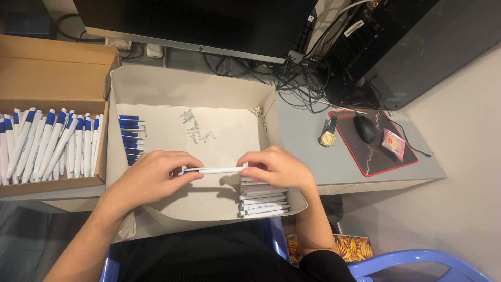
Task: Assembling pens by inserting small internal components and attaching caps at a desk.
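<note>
Both hands' fingers pinch 1 pen (211, 171): L hand (151, 177) | R hand (276, 167) | 2 boxes (198, 83) | 1 watch (327, 137)

looking straight down from head height, close over the lap and the shallow cardboard tray (156, 83). facing forward toward the monitor (193, 21) at the top edge. taking in the box of pens (52, 57) at far left and the mouse pad (389, 162) at right. working from one view only, sharing nothing.
</note>
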